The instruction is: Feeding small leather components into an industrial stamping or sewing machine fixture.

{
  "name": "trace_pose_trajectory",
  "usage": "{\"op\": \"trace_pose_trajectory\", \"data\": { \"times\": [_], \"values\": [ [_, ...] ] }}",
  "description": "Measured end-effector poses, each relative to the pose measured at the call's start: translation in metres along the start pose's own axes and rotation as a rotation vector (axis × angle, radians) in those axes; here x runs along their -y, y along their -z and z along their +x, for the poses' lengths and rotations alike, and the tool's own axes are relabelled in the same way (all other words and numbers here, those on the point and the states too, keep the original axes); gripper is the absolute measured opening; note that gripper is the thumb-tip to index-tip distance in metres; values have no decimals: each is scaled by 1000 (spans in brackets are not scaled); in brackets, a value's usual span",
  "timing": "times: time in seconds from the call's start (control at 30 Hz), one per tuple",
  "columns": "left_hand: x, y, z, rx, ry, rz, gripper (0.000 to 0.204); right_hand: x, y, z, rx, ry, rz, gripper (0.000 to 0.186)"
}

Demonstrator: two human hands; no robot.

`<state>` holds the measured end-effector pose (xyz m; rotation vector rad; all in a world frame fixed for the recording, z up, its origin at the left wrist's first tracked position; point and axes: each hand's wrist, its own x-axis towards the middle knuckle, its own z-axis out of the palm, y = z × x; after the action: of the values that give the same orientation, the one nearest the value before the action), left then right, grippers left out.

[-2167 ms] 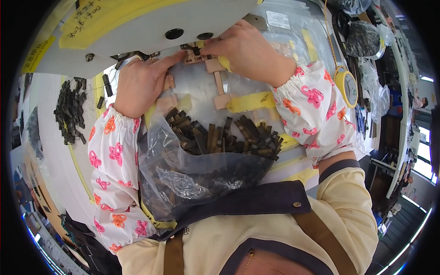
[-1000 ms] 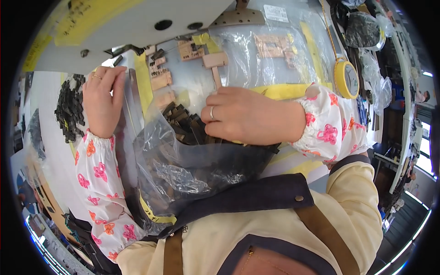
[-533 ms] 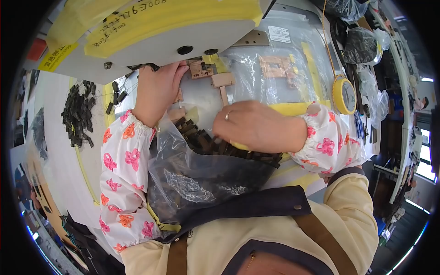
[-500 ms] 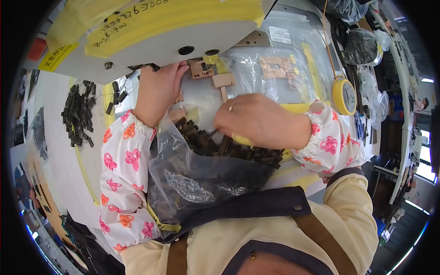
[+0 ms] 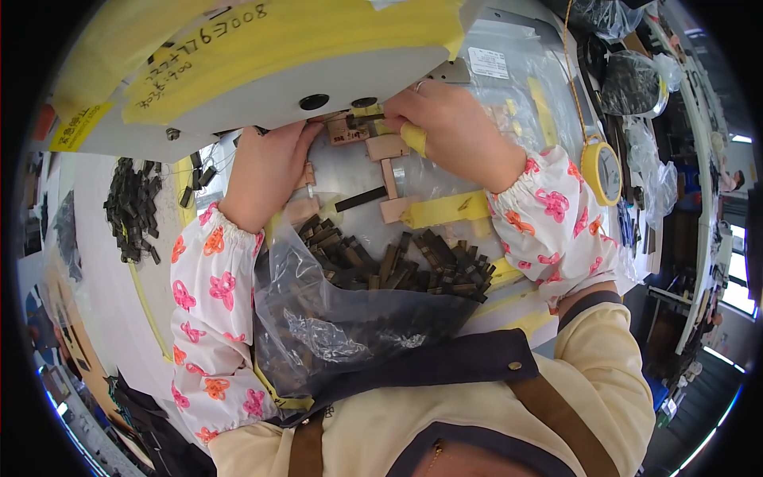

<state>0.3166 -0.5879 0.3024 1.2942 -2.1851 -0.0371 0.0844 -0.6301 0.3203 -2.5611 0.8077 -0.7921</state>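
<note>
My right hand (image 5: 453,131), with yellow tape round a finger, is at the small wooden jig (image 5: 348,133) under the machine's edge. It pinches a short dark strip (image 5: 367,118) lying across the jig's top. My left hand (image 5: 269,168) is on the jig's left side, thumb and finger pressed together; its fingertips are partly hidden beneath the machine and I cannot make out what they hold. Nearer me, an opened clear plastic bag (image 5: 318,326) is full of similar dark strips (image 5: 397,261). One loose dark strip (image 5: 360,199) lies between bag and jig.
A grey machine housing (image 5: 262,87) with yellow tape overhangs the jig. Tan blocks (image 5: 388,146) are fixed beside it. On the left lies a pile of black wired pieces (image 5: 133,211). A yellow round clock (image 5: 602,171) hangs at right, near a wrapped roll (image 5: 632,82).
My right hand has moved from over the bag of strips up and away to the jig, bringing a dark strip. My left hand has stayed nearly in place. The loose strip is now uncovered.
</note>
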Motion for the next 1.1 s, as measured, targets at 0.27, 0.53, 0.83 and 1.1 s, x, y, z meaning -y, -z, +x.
{"op": "trace_pose_trajectory", "data": {
  "times": [0.27,0.53,0.83,1.1],
  "values": [
    [0,-1,-6,-59,-41,73,16,-12,-6,-3,-2,72,48,22],
    [-7,4,-8,53,-14,-110,27,-11,-6,0,8,63,40,23],
    [-19,4,3,169,-43,84,33,-3,-9,7,-22,83,-10,20],
    [-11,0,-2,47,-39,-34,28,1,-19,7,-10,-33,18,15]
  ]
}}
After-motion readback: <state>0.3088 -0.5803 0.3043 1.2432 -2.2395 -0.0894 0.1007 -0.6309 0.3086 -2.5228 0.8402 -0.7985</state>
